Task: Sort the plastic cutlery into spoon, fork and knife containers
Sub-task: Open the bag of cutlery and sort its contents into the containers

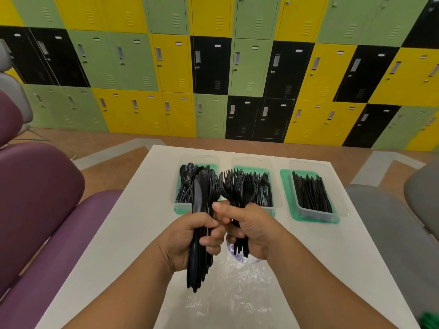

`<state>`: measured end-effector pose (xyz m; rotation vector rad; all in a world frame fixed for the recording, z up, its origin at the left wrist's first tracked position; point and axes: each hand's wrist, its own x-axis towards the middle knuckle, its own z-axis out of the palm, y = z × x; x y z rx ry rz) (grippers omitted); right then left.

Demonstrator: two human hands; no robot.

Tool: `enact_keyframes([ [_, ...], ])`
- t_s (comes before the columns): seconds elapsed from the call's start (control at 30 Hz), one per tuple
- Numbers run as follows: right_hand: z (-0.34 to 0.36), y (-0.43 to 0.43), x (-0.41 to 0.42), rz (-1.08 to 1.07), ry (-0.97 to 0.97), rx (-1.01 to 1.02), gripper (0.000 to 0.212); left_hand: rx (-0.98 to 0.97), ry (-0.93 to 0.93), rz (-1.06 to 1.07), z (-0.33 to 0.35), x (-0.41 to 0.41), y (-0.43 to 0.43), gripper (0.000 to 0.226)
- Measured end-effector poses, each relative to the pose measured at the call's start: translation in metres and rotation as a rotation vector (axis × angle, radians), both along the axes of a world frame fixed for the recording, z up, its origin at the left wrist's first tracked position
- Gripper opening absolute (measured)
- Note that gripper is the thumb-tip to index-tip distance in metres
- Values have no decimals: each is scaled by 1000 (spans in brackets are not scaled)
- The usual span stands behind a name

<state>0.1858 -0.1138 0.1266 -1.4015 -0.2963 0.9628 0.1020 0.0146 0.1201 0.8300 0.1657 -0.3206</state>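
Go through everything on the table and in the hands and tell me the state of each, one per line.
Left hand: closed on mixed black plastic cutlery bundle.
Right hand: closed on black fork bundle.
Clear spoon container: part filled.
Clear fork container: part filled.
Clear knife container: part filled.

The left hand (187,241) covers the middle of its cutlery bundle (198,264), so which pieces lie behind the front knife cannot be told; the right hand (249,230) hides the handles of its forks (234,186); the bundles block the near ends of the spoon container (187,181) and fork container (263,186); a green object (429,322) is cut off at the lower right corner; locker labels (217,46) are too small to read.
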Motion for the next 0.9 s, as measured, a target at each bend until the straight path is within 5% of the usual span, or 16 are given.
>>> enact_keyframes([
  [0.13, 4, -2, 1, 51, 20, 0, 47, 46, 29, -2, 1, 2, -3, 23],
  [0.43, -1, -6, 6, -223, 133, 130, 35, 278, 12, 283, 4, 6, -13, 20],
  [0.53, -4, -6, 6, -256, 121, 151, 33, 306, 11, 369, 6, 7, -19, 20],
  [0.63, -4, -5, 4, -275, 5, 79, 9, 368, 19, 435, 8, 9, -24, 12],
  [0.9, -2, -5, 6, -352, -11, 87, 8, 346, 36, 484, 7, 10, -28, 12],
])
